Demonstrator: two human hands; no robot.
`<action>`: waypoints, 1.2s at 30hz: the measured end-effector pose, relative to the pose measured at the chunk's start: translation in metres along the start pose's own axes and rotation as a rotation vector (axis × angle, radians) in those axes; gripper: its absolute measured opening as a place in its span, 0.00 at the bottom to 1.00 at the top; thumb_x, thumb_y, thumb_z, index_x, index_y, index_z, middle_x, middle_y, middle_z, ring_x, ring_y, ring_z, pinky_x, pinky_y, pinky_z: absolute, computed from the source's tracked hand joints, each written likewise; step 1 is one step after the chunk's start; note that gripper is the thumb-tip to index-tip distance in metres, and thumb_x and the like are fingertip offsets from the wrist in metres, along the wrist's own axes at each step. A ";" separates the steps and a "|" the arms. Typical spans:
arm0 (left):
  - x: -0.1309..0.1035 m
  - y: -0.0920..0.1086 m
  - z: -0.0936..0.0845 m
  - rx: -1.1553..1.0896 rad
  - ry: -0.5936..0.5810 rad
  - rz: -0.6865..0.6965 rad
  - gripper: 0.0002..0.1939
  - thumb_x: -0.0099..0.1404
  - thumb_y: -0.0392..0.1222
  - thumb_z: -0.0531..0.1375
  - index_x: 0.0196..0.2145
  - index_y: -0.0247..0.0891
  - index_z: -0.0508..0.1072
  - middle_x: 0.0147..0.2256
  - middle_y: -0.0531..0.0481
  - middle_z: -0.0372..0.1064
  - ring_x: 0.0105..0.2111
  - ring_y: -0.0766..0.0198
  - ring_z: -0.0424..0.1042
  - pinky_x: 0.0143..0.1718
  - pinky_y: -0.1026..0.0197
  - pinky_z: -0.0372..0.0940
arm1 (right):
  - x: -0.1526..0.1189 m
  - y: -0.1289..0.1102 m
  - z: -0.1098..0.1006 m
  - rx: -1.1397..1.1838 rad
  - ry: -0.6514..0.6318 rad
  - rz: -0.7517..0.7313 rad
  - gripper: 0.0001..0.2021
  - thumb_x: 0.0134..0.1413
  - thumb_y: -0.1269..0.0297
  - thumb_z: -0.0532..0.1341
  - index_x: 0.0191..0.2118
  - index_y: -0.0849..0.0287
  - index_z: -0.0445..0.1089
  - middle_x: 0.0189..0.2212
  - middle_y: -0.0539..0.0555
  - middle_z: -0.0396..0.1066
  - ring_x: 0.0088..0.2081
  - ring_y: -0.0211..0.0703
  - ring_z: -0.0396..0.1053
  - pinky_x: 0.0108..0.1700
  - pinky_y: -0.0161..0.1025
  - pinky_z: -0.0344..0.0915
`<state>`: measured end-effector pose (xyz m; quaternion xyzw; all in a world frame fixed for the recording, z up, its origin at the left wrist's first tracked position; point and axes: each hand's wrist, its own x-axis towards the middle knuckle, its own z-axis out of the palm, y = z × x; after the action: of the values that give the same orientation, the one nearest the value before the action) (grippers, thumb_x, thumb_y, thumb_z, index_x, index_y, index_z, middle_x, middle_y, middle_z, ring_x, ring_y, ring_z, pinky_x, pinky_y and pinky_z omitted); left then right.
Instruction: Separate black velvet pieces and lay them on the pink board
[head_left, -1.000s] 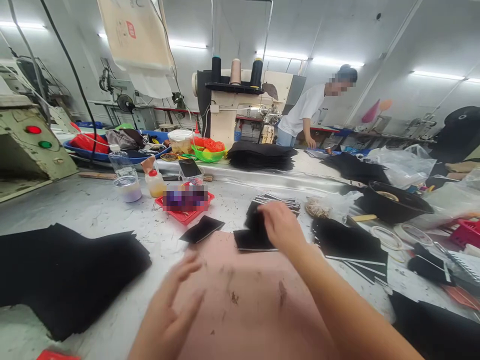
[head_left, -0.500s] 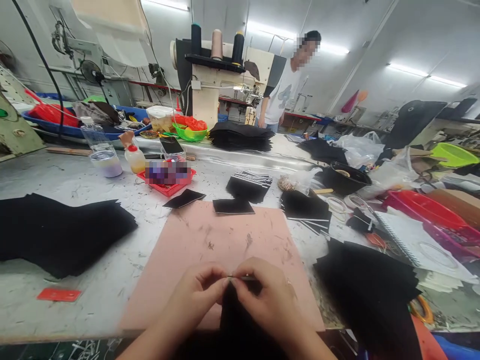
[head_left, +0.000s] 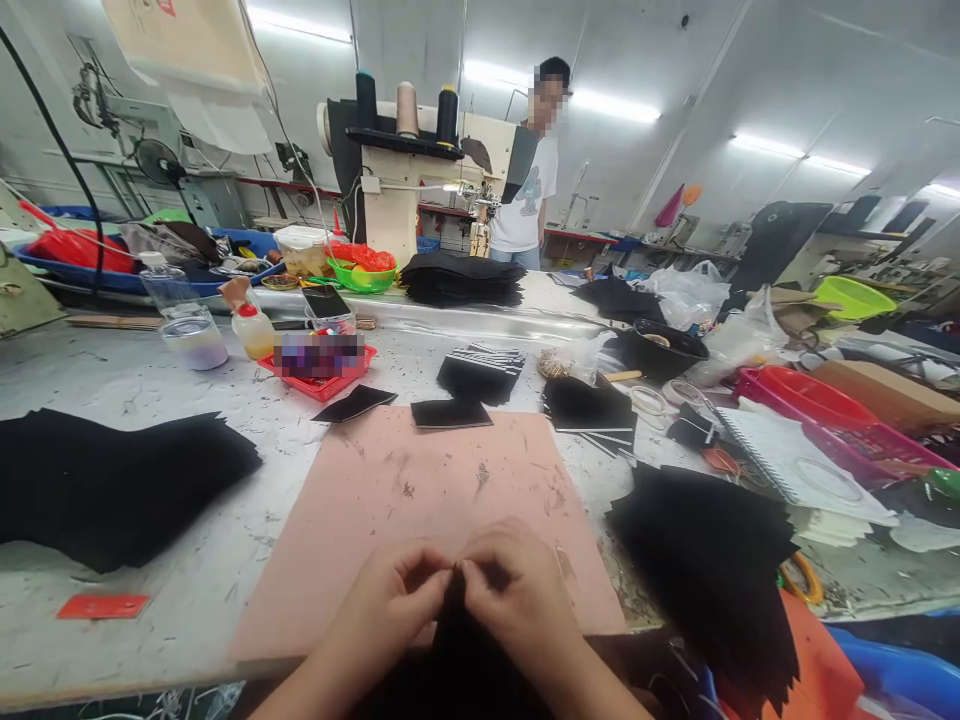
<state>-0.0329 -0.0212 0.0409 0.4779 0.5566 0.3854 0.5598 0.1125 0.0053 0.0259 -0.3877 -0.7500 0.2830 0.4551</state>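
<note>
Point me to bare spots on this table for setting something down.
Pink board: bare, though marked, between the left hand, right hand and black piece at its far edge. Tabletop: a strip between that board and the left-side black stack. Crowded: the right, with black pile and notebook.

The flat rectangular mat [head_left: 442,485] is of pale pink colour, with dark smudges. The soft cloth piece [head_left: 454,625] at its near edge is plain black. The stacked thin pieces [head_left: 478,380] are black with white stripes. The middle thread cone [head_left: 406,112] is pinkish beige.
</note>
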 end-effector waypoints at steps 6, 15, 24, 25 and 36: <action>0.008 -0.010 0.002 -0.385 0.044 -0.248 0.12 0.48 0.45 0.64 0.23 0.37 0.65 0.17 0.58 0.60 0.18 0.73 0.58 0.20 0.70 0.54 | -0.006 0.018 -0.008 0.734 0.114 0.448 0.08 0.53 0.60 0.50 0.26 0.54 0.59 0.33 0.52 0.73 0.40 0.44 0.71 0.45 0.45 0.65; 0.015 -0.019 0.001 -0.086 -0.083 -0.045 0.13 0.52 0.49 0.60 0.24 0.35 0.69 0.20 0.55 0.61 0.21 0.69 0.60 0.22 0.67 0.57 | -0.007 0.007 -0.005 0.058 -0.194 0.271 0.05 0.54 0.66 0.54 0.30 0.58 0.66 0.28 0.51 0.68 0.32 0.40 0.67 0.34 0.36 0.63; 0.008 -0.015 0.004 0.139 -0.008 0.004 0.09 0.52 0.44 0.53 0.23 0.36 0.69 0.18 0.56 0.60 0.18 0.69 0.59 0.20 0.66 0.54 | -0.009 0.004 -0.004 -0.171 -0.127 -0.020 0.05 0.51 0.74 0.57 0.28 0.58 0.66 0.26 0.50 0.68 0.31 0.39 0.65 0.33 0.35 0.61; 0.007 -0.014 0.005 0.187 0.001 0.032 0.10 0.53 0.43 0.53 0.23 0.36 0.70 0.18 0.55 0.61 0.20 0.68 0.60 0.22 0.66 0.55 | -0.009 0.004 -0.003 -0.216 -0.102 -0.063 0.05 0.50 0.75 0.57 0.28 0.58 0.66 0.26 0.50 0.68 0.31 0.40 0.65 0.33 0.36 0.61; 0.005 -0.013 0.003 0.311 0.007 0.085 0.11 0.55 0.42 0.51 0.23 0.37 0.71 0.19 0.54 0.65 0.20 0.67 0.61 0.23 0.66 0.57 | -0.010 0.003 0.002 -0.311 -0.009 -0.191 0.09 0.50 0.75 0.54 0.25 0.58 0.68 0.22 0.51 0.69 0.26 0.39 0.64 0.30 0.36 0.60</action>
<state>-0.0307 -0.0204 0.0268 0.5806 0.5908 0.3197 0.4600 0.1140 -0.0015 0.0182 -0.3793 -0.8200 0.1210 0.4111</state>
